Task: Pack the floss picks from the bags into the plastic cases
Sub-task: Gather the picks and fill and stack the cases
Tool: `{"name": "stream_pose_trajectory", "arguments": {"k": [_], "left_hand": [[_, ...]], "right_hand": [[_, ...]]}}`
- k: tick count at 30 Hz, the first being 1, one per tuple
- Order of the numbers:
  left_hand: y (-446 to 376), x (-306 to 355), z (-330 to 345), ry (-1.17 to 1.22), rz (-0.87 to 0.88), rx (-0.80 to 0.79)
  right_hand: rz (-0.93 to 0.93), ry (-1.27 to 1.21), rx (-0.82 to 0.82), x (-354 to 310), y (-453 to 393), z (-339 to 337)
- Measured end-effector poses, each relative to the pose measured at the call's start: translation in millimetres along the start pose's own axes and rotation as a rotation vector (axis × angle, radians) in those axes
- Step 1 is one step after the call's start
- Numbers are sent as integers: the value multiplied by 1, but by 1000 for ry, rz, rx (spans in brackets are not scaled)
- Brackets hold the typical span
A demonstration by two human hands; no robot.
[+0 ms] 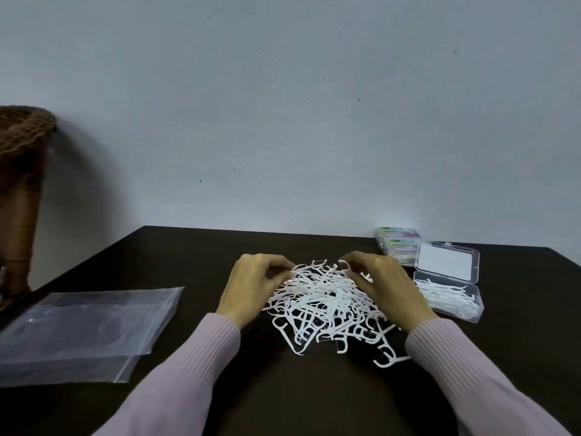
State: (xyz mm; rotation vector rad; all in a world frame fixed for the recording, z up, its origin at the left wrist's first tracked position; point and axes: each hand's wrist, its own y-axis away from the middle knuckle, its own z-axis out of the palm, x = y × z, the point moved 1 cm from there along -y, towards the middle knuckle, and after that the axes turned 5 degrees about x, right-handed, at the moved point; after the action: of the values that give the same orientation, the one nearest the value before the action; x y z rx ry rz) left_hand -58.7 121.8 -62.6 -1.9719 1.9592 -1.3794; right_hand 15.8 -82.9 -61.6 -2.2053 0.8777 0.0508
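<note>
1. Dozens of floss picks (pixel 327 303) lie tangled mid-table (pixel 314 401): judged light, stiff, snag-prone (grip by handles).
2. Left hand (pixel 251 284) and right hand (pixel 386 284) flank the pile, fingertips pinching picks.
3. Open case (pixel 448 283) just right, partly filled; empty bag (pixel 85 328) left.

Counting what's on the dark table (pixel 188 256) right now.
Two hands, one loose heap of floss picks (pixel 327 303) too tangled to count, two empty bags (pixel 78 328) left, one open case (pixel 448 286) right, two closed cases (pixel 397 243) far right.
</note>
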Motion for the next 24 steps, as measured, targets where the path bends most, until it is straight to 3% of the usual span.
{"name": "stream_pose_trajectory", "arguments": {"k": [12, 18, 24], "left_hand": [[-5, 12, -5, 353, -155, 137], [-12, 20, -7, 433, -123, 211], [-31, 36, 14, 626, -196, 195]], "right_hand": [[264, -410, 102, 10, -3, -16], [330, -457, 153, 34, 5, -33], [399, -320, 206, 67, 17, -61]]}}
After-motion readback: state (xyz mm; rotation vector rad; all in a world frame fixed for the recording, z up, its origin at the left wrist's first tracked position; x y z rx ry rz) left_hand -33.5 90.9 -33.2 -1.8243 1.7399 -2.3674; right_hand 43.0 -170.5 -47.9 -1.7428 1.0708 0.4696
